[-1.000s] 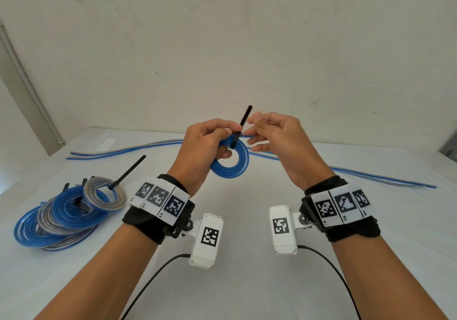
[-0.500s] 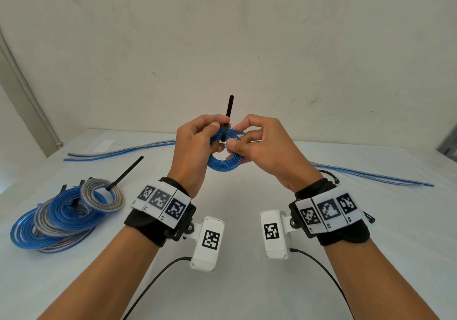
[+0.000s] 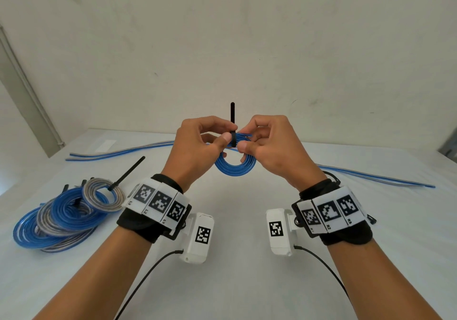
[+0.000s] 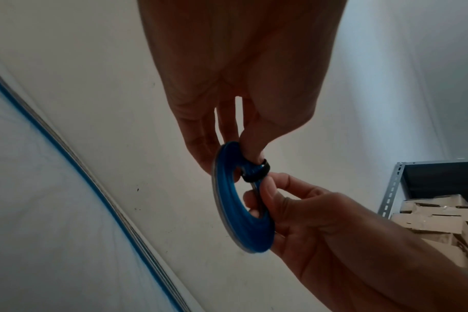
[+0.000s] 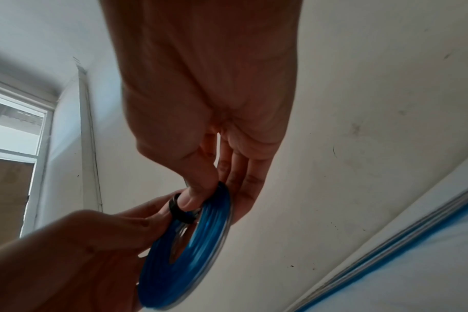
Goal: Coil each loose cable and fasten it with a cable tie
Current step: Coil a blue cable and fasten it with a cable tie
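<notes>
Both hands (image 3: 195, 146) pinch blue coil (image 3: 235, 170), tie (image 3: 232, 119) (head seemingly hidden)

Blue cable coil (image 3: 235, 168): small flat ring, held upright in the air above the table. Black cable tie (image 3: 232, 138) wrapped round its top, tail standing straight up. Loose blue and grey cables (image 3: 118, 149) lie straight along the table's far side.

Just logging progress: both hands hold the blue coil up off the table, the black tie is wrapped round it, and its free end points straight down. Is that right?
One detail is off. The tie is wrapped round the coil, which both the left hand and right hand hold above the table, but its free end points straight up, as the head view shows.
</notes>
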